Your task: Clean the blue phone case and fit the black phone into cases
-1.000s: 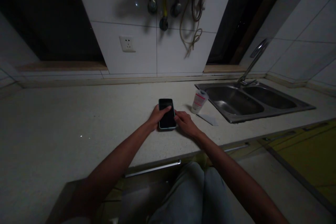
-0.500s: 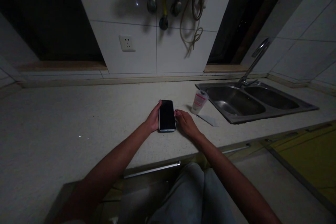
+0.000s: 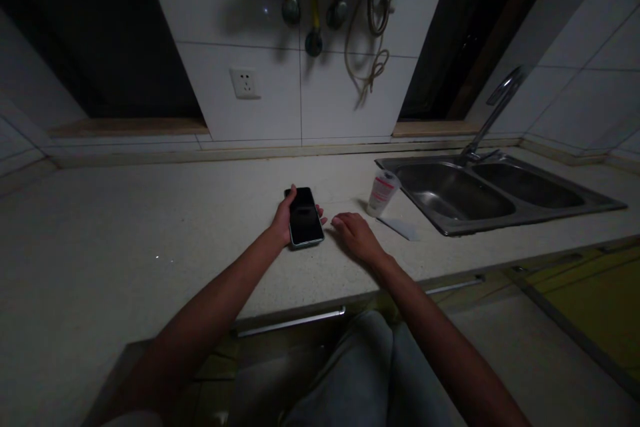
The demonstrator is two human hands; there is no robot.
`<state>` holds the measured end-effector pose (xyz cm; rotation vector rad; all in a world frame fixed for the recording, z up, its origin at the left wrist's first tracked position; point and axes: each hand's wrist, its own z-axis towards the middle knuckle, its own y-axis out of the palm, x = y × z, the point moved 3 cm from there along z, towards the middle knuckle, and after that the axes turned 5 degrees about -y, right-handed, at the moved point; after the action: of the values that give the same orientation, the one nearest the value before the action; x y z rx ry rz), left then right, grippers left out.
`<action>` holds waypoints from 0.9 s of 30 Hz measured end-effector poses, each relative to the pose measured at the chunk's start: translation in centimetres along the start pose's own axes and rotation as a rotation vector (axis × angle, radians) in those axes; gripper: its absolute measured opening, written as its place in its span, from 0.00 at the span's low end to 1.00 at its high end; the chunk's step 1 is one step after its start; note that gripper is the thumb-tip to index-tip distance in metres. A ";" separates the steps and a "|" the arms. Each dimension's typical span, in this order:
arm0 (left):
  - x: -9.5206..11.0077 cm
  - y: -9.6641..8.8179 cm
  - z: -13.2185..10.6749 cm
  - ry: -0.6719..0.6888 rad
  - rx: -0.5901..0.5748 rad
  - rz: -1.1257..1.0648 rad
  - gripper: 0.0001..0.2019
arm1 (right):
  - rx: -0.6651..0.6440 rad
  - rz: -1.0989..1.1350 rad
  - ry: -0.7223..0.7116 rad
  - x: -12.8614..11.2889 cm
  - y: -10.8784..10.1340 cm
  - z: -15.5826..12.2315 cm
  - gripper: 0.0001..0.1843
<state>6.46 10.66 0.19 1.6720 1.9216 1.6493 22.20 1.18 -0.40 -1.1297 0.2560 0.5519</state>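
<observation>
My left hand (image 3: 283, 221) is wrapped round a smartphone (image 3: 305, 217), thumb along its left edge and fingertips showing past its right edge. The phone has a dark screen facing up and a pale rim, and is held just over the counter. To the right of it, my right hand (image 3: 354, 235) is by the counter surface with its fingers curled in, apart from the phone. Nothing shows in that hand, though its palm is hidden. Behind it stands a clear plastic cup (image 3: 383, 193) with pink-red print, and a flat pale piece (image 3: 397, 227) lies beside the cup.
A steel double sink (image 3: 450, 190) with a curved faucet (image 3: 493, 117) is set into the counter (image 3: 240, 193) on the right. The tiled wall behind bears a socket (image 3: 245, 83), hoses (image 3: 370, 0) and a tied cord (image 3: 374, 70). A drawer handle (image 3: 293, 322) runs below the front edge.
The phone has moved a little left and tilted in my left hand, whose fingertips now show past its right edge. My right hand has come away from the phone's edge.
</observation>
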 end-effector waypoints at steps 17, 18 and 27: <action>-0.3 -0.7 1.4 -0.010 -0.022 0.098 0.29 | -0.032 0.027 -0.057 0.3 -0.1 -0.3 0.18; -0.2 -0.8 1.5 -0.010 -0.026 0.098 0.29 | -0.032 0.024 -0.057 0.3 -0.1 -0.3 0.17; -0.2 -0.5 1.4 -0.024 -0.093 0.192 0.36 | 0.002 0.027 -0.076 0.6 0.2 -0.4 0.17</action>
<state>7.13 11.49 -0.89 1.8811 1.6921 1.7446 22.60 1.07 -0.94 -1.1017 0.2057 0.6169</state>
